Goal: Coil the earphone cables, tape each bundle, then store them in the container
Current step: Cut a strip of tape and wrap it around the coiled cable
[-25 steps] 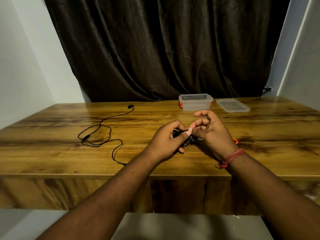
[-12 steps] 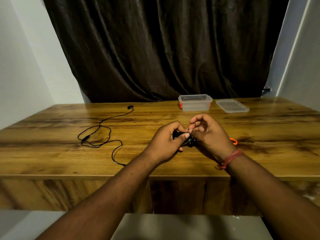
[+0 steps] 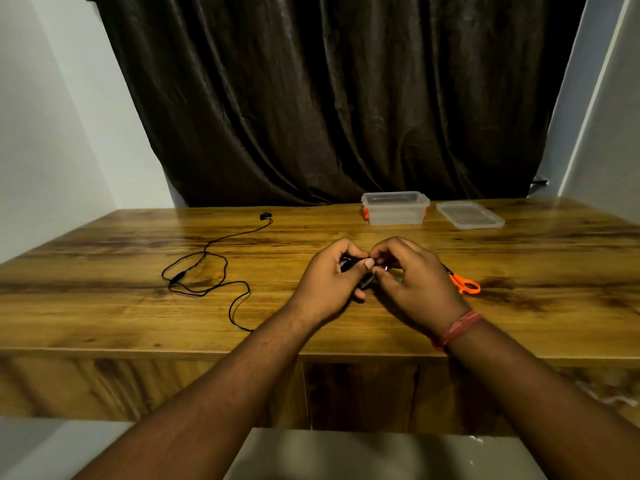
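Note:
A small coiled bundle of black earphone cable (image 3: 360, 271) sits between my two hands over the middle of the wooden table (image 3: 138, 306). My left hand (image 3: 329, 282) grips the bundle, thumb across its top. My right hand (image 3: 412, 282) pinches at the bundle's right side with curled fingers; what lies under those fingertips is hidden. A second black earphone cable (image 3: 207, 271) lies loose and uncoiled on the table to the left. The clear plastic container (image 3: 394, 207) stands open at the back of the table.
The container's clear lid (image 3: 469, 214) lies flat to the right of it. Orange-handled scissors (image 3: 464, 284) rest on the table just behind my right hand. A dark curtain (image 3: 329, 98) hangs behind the table.
My right hand's fingers, raised and spread a second ago, have curled down and closed onto the bundle beside my left thumb. The left hand has kept its hold.

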